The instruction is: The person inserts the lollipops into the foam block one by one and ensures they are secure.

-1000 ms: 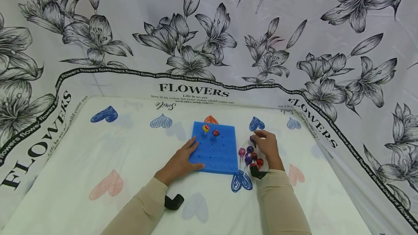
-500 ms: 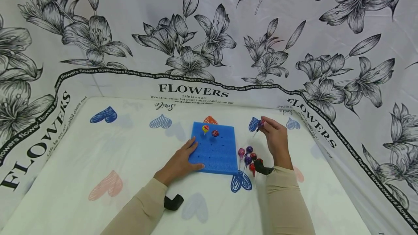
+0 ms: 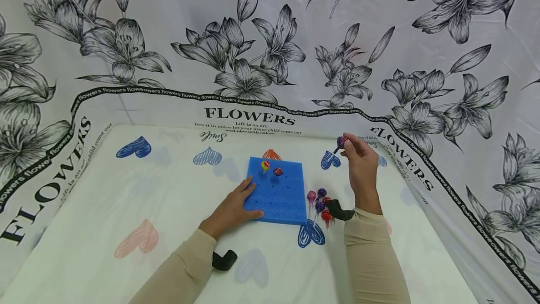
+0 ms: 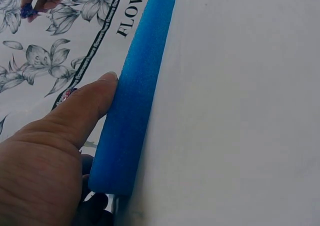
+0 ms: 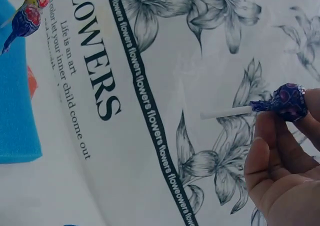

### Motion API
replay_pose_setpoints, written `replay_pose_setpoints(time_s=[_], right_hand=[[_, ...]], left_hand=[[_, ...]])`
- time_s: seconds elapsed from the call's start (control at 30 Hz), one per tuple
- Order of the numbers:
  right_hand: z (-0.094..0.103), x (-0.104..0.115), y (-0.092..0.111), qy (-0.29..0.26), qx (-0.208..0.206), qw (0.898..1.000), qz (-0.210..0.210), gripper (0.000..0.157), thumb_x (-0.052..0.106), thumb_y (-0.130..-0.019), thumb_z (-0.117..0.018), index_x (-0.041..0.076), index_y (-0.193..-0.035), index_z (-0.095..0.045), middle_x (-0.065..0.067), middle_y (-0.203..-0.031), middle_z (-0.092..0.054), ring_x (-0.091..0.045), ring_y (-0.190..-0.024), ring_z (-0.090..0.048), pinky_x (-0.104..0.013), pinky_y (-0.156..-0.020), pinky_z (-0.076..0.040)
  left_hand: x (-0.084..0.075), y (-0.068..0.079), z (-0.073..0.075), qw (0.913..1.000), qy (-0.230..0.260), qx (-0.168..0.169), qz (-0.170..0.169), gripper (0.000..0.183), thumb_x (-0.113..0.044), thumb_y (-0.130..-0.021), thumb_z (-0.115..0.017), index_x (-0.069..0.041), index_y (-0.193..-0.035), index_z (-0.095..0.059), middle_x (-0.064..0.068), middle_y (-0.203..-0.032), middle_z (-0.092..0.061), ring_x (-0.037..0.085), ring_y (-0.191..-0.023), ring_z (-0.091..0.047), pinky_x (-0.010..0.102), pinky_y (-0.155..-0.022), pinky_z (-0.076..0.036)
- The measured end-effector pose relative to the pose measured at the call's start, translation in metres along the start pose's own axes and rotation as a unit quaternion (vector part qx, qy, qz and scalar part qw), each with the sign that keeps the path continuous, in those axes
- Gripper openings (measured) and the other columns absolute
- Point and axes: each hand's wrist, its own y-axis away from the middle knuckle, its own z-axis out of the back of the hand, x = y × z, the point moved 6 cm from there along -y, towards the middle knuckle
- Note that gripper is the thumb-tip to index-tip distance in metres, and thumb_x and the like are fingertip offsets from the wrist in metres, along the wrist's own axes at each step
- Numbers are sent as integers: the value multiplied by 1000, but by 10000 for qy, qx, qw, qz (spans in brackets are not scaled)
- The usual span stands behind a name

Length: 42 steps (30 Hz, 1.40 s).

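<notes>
My right hand is raised above the far right of the table and pinches a purple-wrapped lollipop by its candy end. Its white stick points away from the fingers, bare along its length. My left hand rests at the left edge of a blue foam block, thumb and fingers spread. In the left wrist view, the thumb touches the block's edge. Small holes dot the block's top. A yellow lollipop and a dark red one stand in its far part.
Right of the block lies a loose group of lollipops, among them a pink one, a purple one and a red one. A heart-printed white cloth covers the table. Flower-printed fabric hangs behind.
My right hand has lifted a purple lollipop from near the group and carried it up, away and slightly right. The left hand and foam block have stayed in place.
</notes>
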Motion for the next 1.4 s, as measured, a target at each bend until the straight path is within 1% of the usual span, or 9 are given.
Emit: replay_pose_setpoints(time_s=[0.23,0.4,0.57,0.73,0.87,1.0,1.1,1.23,1.4], right_hand=[[-10,17,-2,84,47,9990,440,27,13,-96,-61,0,-119,-66,-16,-112,-62,-24,-92,-59,-26,-82,-50],[-15,29,-1,-205,123,9978,614,31,7,-95,-62,-4,-124,-62,-17,-115,-61,-24,-99,-58,-26,-87,-49],[-24,40,2,-532,317,9950,782,37,2,-94,-61,-9,-129,-56,-17,-120,-59,-24,-108,-57,-29,-94,-46],[-35,46,5,-499,417,9938,907,35,0,-93,-62,-11,-126,-57,-14,-112,-61,-21,-101,-58,-26,-90,-48],[-45,47,7,-420,474,9930,996,31,-2,-92,-63,-13,-121,-60,-16,-105,-61,-22,-96,-60,-26,-86,-50],[-54,45,9,-388,572,9914,1112,30,-2,-92,-63,-13,-119,-60,-16,-105,-60,-22,-96,-60,-26,-86,-50],[-62,38,11,-305,631,9912,1126,29,-2,-92,-63,-13,-119,-61,-14,-106,-61,-22,-97,-61,-26,-87,-50],[-70,23,15,-194,658,9930,963,29,0,-92,-63,-11,-119,-62,-13,-108,-61,-25,-102,-61,-28,-89,-49],[-77,5,19,-259,641,9950,722,31,3,-92,-65,-11,-118,-61,-20,-110,-60,-25,-102,-61,-29,-89,-50]], left_hand=[[0,-1,1,10000,-21,25,-55,93,-47,-79,-77,-5,-150,-33,3,-160,-14,30,-143,-16,47,-110,-26],[0,-2,1,9999,-58,33,-149,94,-48,-79,-77,-4,-150,-32,5,-160,-14,30,-143,-16,47,-110,-26],[-1,-3,4,9999,-80,23,-138,94,-47,-79,-77,-4,-150,-33,5,-160,-15,30,-143,-16,47,-110,-26],[-3,-2,6,9999,-21,19,-100,93,-45,-79,-78,-4,-150,-33,5,-160,-15,30,-143,-16,47,-110,-26],[-3,-1,5,10000,30,28,-91,93,-45,-79,-78,-4,-150,-33,5,-160,-15,30,-143,-16,47,-110,-26],[-3,-1,4,9999,31,23,-103,94,-45,-79,-78,-3,-149,-33,5,-160,-15,30,-143,-16,47,-110,-26],[-2,-1,4,9999,32,12,-103,93,-45,-79,-78,-4,-149,-33,5,-160,-15,30,-143,-16,47,-110,-26],[1,-2,1,10000,31,26,-77,94,-46,-79,-78,-4,-150,-33,4,-160,-14,30,-143,-15,47,-110,-26],[0,-2,0,10000,45,27,-80,93,-46,-79,-77,-5,-150,-33,5,-160,-15,31,-143,-16,47,-109,-27]])
